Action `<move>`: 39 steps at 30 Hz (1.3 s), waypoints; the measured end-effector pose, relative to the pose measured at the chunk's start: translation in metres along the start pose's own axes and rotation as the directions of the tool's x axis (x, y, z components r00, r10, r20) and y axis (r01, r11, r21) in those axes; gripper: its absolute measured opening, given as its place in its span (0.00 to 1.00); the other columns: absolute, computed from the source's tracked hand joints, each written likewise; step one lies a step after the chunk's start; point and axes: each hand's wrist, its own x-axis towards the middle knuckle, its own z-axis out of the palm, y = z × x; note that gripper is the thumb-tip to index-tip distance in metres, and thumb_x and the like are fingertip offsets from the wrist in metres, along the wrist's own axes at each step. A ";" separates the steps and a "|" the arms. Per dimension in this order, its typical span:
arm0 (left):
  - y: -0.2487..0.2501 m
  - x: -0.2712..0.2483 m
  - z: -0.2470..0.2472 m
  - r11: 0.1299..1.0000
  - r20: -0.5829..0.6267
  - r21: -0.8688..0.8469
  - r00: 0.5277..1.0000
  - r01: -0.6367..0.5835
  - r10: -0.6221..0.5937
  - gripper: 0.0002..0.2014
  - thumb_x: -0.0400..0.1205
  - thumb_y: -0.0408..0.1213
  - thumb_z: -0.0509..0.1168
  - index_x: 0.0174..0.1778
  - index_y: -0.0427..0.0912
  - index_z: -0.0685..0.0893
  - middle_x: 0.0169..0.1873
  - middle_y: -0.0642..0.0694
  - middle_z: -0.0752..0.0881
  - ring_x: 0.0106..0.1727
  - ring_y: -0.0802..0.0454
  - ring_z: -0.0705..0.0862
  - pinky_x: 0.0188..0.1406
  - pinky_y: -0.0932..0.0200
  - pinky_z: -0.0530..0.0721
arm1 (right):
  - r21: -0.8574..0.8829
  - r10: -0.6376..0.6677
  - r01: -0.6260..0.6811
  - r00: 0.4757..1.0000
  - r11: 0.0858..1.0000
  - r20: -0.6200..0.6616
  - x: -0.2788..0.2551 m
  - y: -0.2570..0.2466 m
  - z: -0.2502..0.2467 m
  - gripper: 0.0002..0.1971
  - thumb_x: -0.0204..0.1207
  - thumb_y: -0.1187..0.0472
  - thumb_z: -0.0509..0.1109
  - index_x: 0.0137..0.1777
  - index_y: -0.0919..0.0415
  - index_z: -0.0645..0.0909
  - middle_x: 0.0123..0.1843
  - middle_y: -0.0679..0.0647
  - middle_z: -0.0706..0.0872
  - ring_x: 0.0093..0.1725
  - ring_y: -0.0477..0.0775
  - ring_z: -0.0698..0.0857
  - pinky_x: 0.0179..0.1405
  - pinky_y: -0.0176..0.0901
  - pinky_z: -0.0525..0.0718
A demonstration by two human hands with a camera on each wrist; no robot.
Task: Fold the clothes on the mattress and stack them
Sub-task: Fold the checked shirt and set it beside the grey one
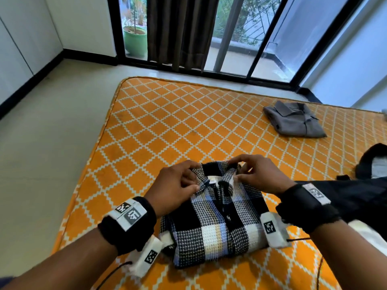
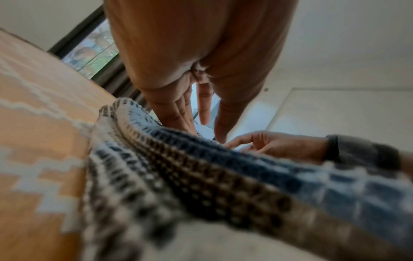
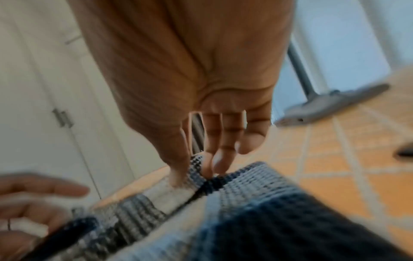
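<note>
A folded plaid shirt (image 1: pixel 211 222) in black, white, blue and tan checks lies on the orange diamond-patterned mattress (image 1: pixel 167 122), close to its near left edge. Both hands are at its collar. My left hand (image 1: pixel 193 180) pinches the collar's left side, with the thumb under the flap. My right hand (image 1: pixel 236 170) pinches the right side. In the right wrist view, the thumb and fingers of the right hand (image 3: pixel 194 169) close on a strip of collar on the shirt (image 3: pixel 245 203). The left wrist view shows the left hand (image 2: pixel 205 130) reaching down onto the shirt (image 2: pixel 201 176).
A folded grey shirt (image 1: pixel 293 120) lies at the mattress's far right. A loose black garment (image 1: pixel 366 185) sprawls at the right edge, beside my right forearm. Tiled floor (image 1: pixel 52 122) runs along the mattress's left side. A dark-framed glass door with a curtain (image 1: pixel 180 32) stands behind.
</note>
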 end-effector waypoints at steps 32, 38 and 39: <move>0.007 0.018 0.014 0.849 -0.121 0.528 0.992 0.030 0.039 0.28 0.72 0.52 0.83 0.52 0.52 0.70 0.54 0.50 0.68 0.37 0.42 0.79 0.37 0.48 0.78 | -0.149 -0.199 0.205 0.979 0.967 0.050 -0.003 -0.018 0.023 0.24 0.78 0.53 0.81 0.69 0.49 0.75 0.46 0.43 0.92 0.47 0.48 0.90 0.48 0.54 0.87; 0.054 -0.022 0.014 0.666 0.003 0.743 0.995 -0.067 0.097 0.12 0.85 0.51 0.70 0.57 0.52 0.76 0.60 0.50 0.74 0.43 0.44 0.80 0.45 0.47 0.82 | -0.217 -0.143 0.159 0.986 0.963 0.085 -0.072 -0.005 0.020 0.38 0.81 0.32 0.66 0.89 0.41 0.61 0.90 0.45 0.62 0.88 0.49 0.62 0.85 0.51 0.65; 0.060 -0.034 0.016 0.625 0.021 0.777 0.996 -0.069 0.084 0.14 0.86 0.54 0.68 0.61 0.52 0.78 0.61 0.50 0.76 0.48 0.45 0.81 0.49 0.48 0.82 | -0.277 -0.082 0.120 0.986 0.953 0.143 -0.080 -0.002 0.023 0.44 0.78 0.25 0.58 0.91 0.40 0.54 0.93 0.46 0.50 0.91 0.50 0.52 0.88 0.56 0.60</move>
